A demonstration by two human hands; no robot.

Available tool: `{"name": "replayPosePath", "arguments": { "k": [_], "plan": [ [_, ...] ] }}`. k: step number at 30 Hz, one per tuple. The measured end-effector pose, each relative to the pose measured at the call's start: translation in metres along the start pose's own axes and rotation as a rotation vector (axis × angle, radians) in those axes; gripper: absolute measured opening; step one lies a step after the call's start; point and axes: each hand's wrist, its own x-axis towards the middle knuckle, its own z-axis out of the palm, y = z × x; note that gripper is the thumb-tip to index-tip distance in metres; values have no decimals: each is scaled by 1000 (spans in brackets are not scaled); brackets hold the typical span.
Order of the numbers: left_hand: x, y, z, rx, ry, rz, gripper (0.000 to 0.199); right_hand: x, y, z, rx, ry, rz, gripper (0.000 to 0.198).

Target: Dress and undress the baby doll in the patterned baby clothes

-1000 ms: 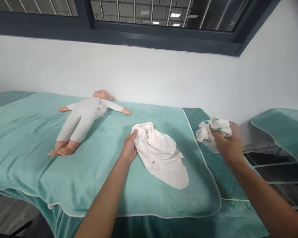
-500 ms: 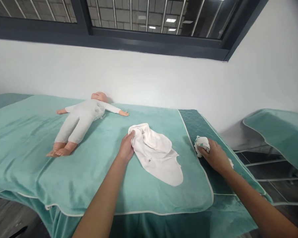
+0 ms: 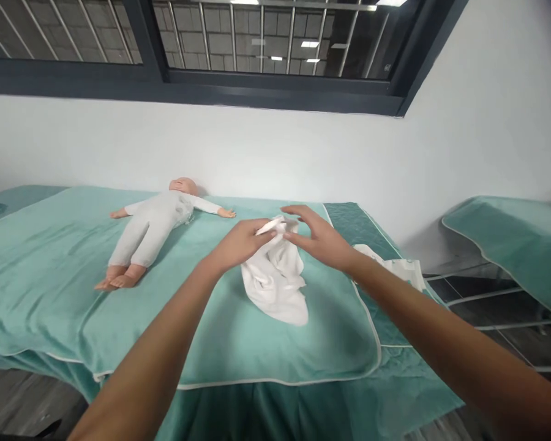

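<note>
My left hand (image 3: pixel 243 242) is closed on the top of a white baby garment (image 3: pixel 275 288), whose gathered folds hang down onto the green blanket. My right hand (image 3: pixel 319 236) reaches in from the other side of the garment, its thumb and fingers spread apart and the thumb close to the cloth; whether it touches cannot be seen. Behind my right forearm lies a crumpled white thing with a printed band, like a diaper (image 3: pixel 401 269). A baby doll (image 3: pixel 153 217) in a white outfit rests on its back to the left, feet towards me.
The green blanket (image 3: pixel 202 355), edged in white, covers the bed up to the wall. A dark-framed window (image 3: pixel 275 95) with bars is above. At right, a metal frame (image 3: pixel 509 324) stands beside the bed, under another green cloth (image 3: pixel 509 245).
My right hand has let go of the crumpled white thing and moved left to the garment. My left hand has lifted and bunched the garment's top. The camera view has tilted slightly up.
</note>
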Motion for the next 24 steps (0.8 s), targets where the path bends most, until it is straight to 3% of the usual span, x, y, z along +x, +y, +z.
{"name": "replayPosePath", "arguments": {
  "k": [2,5,12,18,24],
  "plan": [
    [0,30,-14,262,3,124,29,24,-21,-5,51,-59,-42,33],
    [-4,55,-27,500,91,156,28,42,-39,-16,26,-92,-30,18],
    [-17,58,-47,734,399,-44,23,39,-39,-43,-285,211,24,14],
    [-23,51,-54,779,531,-139,30,22,-27,-56,-533,218,51,34],
    [-37,39,-61,571,421,-276,27,-6,-8,-66,-452,170,221,33]
  ]
}}
